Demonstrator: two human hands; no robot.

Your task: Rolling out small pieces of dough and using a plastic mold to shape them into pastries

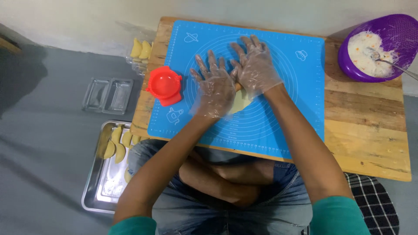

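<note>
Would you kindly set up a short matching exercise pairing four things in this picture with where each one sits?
Things:
1. red dumpling press
2. purple bowl
3. steel tray
4. dough sheet

Places:
A. on the floor, left of the person's knee
B. under the gloved left hand and right hand
C. at the left edge of the blue mat
D. at the far right corner of the wooden table

Pairs: 1-C, 2-D, 3-A, 4-B

Blue mat (300, 100) w/ white rings, red press (165, 85), purple bowl (402, 28)
</note>
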